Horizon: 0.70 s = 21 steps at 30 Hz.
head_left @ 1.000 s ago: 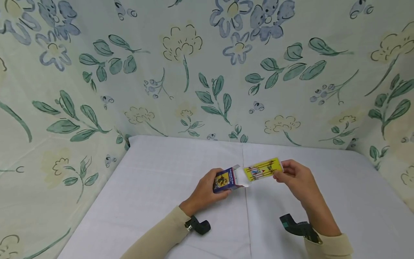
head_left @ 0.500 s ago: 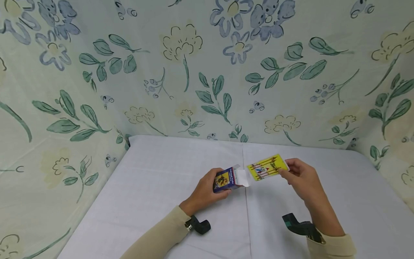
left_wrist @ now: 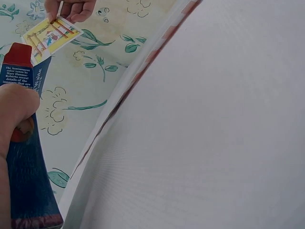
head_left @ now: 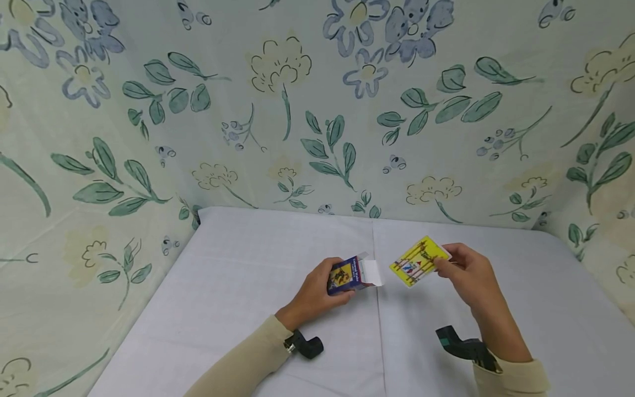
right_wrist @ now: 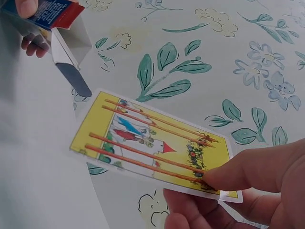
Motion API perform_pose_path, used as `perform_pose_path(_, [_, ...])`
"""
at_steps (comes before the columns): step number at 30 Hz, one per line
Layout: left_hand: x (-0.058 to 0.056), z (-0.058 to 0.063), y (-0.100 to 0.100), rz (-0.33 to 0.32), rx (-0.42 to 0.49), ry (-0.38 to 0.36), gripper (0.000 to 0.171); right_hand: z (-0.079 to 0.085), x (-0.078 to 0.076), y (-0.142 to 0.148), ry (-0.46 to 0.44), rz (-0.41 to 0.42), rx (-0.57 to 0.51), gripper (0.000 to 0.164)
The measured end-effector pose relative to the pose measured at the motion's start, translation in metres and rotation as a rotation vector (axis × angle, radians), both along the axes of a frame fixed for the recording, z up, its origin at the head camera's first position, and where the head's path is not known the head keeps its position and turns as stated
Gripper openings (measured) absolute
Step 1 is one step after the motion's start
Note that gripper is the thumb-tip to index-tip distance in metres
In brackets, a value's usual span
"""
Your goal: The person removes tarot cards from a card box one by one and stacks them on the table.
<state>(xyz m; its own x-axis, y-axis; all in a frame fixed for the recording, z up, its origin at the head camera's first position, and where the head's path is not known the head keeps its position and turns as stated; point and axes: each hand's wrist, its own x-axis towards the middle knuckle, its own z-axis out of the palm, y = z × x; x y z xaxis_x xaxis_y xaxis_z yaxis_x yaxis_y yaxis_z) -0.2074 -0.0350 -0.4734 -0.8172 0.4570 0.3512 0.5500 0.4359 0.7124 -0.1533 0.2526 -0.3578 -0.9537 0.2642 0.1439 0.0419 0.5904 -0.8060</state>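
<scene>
My left hand [head_left: 311, 292] grips a small blue card box [head_left: 342, 277], its flaps open and its mouth facing right. Thumb and fingers of my right hand [head_left: 471, 278] pinch one end of a yellow tarot card [head_left: 410, 267] with a white border. Apart from the box, the card hangs tilted just to the right of its mouth. The right wrist view shows red wands and figures on the card [right_wrist: 152, 143], and the box's white inner wall [right_wrist: 78, 40]. How much the box holds inside is hidden. In the left wrist view, my thumb lies across the blue box [left_wrist: 31, 167].
A white cloth [head_left: 238, 264] with a crease down its middle covers the table. Floral fabric [head_left: 317, 110] hangs at the back and both sides. A black wrist camera [head_left: 305, 346] sits on the left wrist, another wrist camera [head_left: 466, 348] on the right.
My right hand has drawn the tarot card away from the box's mouth, moving rightward, and the card has turned to a steeper tilt. The left hand and box have stayed in place.
</scene>
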Motion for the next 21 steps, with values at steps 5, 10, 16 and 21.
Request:
perform_pose_path(5, [-0.001,-0.0011,-0.0003,-0.008,0.013,0.018,0.072,-0.0004,-0.0008,0.0004,-0.016,-0.005,-0.008,0.032])
perform_pose_path(10, [-0.0012,-0.0022,-0.0004,-0.011,0.022,0.037,0.071,-0.0025,-0.0012,0.0019,-0.015,0.004,-0.001,0.033])
perform_pose_path(16, [-0.0017,-0.0037,0.0001,-0.013,0.022,0.042,0.07,-0.0053,-0.0014,0.0035,-0.029,0.01,-0.003,0.035])
perform_pose_path(21, [-0.0016,-0.0031,0.0002,-0.018,0.029,0.051,0.07,-0.0076,-0.0034,0.0049,-0.046,0.003,0.009,0.035])
